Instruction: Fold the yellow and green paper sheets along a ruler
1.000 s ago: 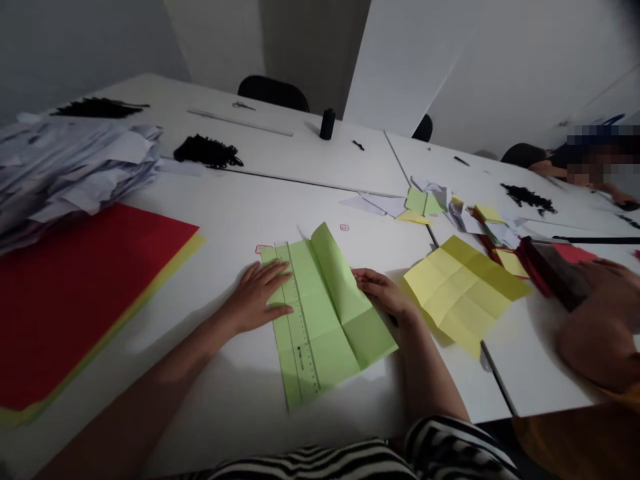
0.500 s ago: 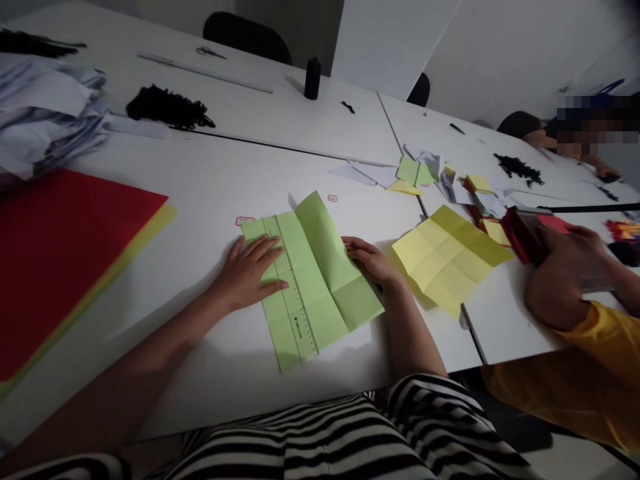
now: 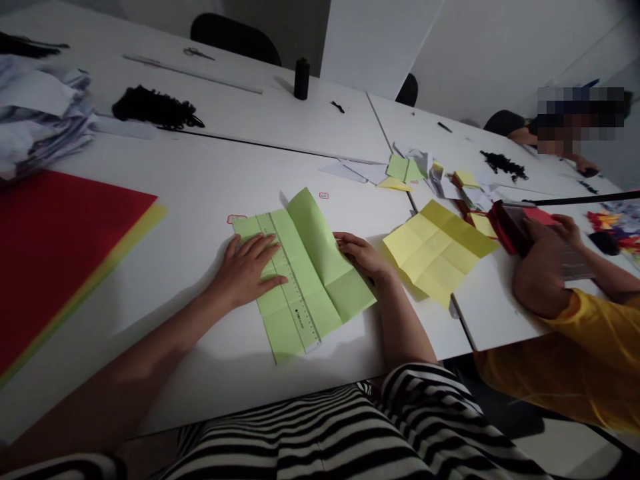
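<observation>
A creased light green sheet of paper (image 3: 325, 267) lies in front of me, its right part folded up off the table. A clear ruler (image 3: 296, 307) lies slanted across its left part. My left hand (image 3: 254, 267) is flat on the ruler and paper, fingers spread and thumb apart. At the sheet's right edge, my right hand (image 3: 361, 257) has its fingers bent and close together on the raised part. Its thumb is hidden. To the right of that hand lies a creased yellow sheet (image 3: 435, 250).
Red and yellow sheets (image 3: 65, 247) are stacked at left, below crumpled white paper (image 3: 40, 113). Farther back are a black bundle (image 3: 155, 107), a long metal ruler (image 3: 200, 75), scissors (image 3: 199, 53) and a black bottle (image 3: 301, 79). Paper scraps (image 3: 400, 170) and a co-worker's arms (image 3: 543, 267) are at right.
The ruler has turned slightly, its near end shifting right across the green sheet. Both hands keep nearly the same places on the paper. The whole view has shifted a little.
</observation>
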A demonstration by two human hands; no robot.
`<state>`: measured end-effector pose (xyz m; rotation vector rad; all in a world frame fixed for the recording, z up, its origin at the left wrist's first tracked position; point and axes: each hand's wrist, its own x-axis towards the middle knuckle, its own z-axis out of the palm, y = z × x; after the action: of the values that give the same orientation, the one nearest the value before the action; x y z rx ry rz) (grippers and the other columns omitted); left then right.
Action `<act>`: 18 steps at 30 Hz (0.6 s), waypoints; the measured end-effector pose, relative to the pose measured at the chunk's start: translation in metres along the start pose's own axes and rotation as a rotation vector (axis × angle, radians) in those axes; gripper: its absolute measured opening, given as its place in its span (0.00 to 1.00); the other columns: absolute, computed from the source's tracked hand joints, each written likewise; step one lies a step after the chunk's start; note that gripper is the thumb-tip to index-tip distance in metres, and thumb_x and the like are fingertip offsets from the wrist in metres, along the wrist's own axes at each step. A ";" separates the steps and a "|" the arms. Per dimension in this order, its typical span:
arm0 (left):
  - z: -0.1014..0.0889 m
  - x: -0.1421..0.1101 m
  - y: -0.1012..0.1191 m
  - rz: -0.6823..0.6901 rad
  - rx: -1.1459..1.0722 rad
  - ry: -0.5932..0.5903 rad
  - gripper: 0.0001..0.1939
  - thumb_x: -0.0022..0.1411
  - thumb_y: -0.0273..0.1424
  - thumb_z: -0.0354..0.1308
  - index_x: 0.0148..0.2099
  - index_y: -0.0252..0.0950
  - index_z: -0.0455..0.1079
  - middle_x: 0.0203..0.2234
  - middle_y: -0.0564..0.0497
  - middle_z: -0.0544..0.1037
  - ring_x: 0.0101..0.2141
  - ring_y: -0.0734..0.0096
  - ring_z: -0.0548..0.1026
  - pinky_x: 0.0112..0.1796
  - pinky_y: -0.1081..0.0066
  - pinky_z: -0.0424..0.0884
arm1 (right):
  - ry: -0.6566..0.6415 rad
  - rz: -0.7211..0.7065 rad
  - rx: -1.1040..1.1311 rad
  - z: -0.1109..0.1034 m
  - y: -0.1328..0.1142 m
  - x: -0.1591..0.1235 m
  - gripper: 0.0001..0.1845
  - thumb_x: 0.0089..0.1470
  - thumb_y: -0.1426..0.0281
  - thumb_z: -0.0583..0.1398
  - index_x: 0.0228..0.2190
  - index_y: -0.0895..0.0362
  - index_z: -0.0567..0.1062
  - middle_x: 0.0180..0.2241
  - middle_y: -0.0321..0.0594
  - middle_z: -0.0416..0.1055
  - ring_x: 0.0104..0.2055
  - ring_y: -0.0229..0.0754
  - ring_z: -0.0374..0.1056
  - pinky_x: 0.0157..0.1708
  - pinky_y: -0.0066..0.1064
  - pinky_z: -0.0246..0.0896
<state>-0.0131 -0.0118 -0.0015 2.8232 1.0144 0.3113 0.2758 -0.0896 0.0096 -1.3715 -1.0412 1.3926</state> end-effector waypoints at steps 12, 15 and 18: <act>0.000 0.001 0.000 0.000 0.037 0.003 0.34 0.62 0.54 0.47 0.63 0.39 0.58 0.64 0.46 0.58 0.63 0.54 0.53 0.62 0.51 0.36 | -0.016 -0.033 -0.016 -0.002 0.001 0.000 0.22 0.51 0.66 0.58 0.49 0.52 0.74 0.46 0.35 0.73 0.48 0.41 0.68 0.52 0.34 0.61; -0.001 0.001 -0.002 0.014 0.045 0.018 0.33 0.63 0.53 0.45 0.62 0.38 0.59 0.64 0.45 0.58 0.63 0.54 0.54 0.62 0.51 0.39 | 0.003 -0.040 -0.003 -0.002 0.002 0.003 0.22 0.50 0.66 0.58 0.48 0.52 0.74 0.45 0.35 0.74 0.46 0.41 0.69 0.51 0.33 0.62; 0.000 0.002 -0.006 0.032 0.035 0.044 0.34 0.62 0.53 0.44 0.62 0.37 0.59 0.63 0.44 0.59 0.62 0.51 0.55 0.61 0.49 0.42 | -0.006 -0.043 0.014 -0.001 0.001 0.006 0.22 0.49 0.66 0.58 0.47 0.53 0.74 0.44 0.35 0.74 0.47 0.40 0.68 0.50 0.32 0.62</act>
<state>-0.0151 -0.0053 -0.0023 2.8786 0.9933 0.3639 0.2768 -0.0839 0.0075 -1.3283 -1.0573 1.3701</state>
